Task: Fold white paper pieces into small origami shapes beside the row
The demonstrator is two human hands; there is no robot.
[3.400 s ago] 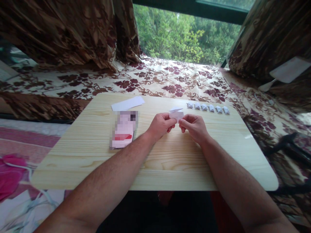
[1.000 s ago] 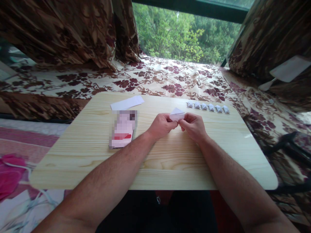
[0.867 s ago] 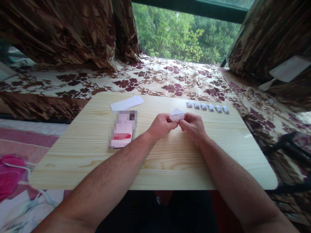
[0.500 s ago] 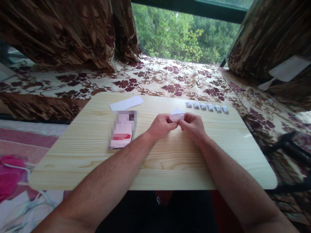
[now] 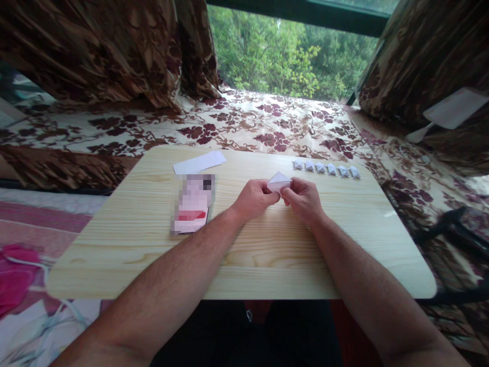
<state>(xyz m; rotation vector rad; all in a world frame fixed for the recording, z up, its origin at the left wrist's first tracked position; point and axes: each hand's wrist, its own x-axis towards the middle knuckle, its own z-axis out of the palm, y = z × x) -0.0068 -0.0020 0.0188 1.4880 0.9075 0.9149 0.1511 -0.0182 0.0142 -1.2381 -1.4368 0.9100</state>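
Over the middle of the light wooden table (image 5: 267, 260), both hands pinch one small piece of white folded paper (image 5: 278, 180). My left hand (image 5: 254, 198) grips its left side with closed fingers. My right hand (image 5: 304, 199) grips its right side, fingers curled. The paper shows a triangular top between the fingertips. A row of several small folded white paper pieces (image 5: 327, 168) lies on the table to the right, beyond my right hand.
A white paper strip (image 5: 199, 162) lies at the table's far left. A pink and white booklet (image 5: 193, 203) sits left of my left hand. Floral fabric (image 5: 244, 120) and curtains lie behind the table, with a window onto trees. Pink cloth (image 5: 15, 275) sits on the floor, left.
The paper between my fingers has gone from a flat rectangular shape to a smaller triangular fold. Both hands stay at the same spot on the table.
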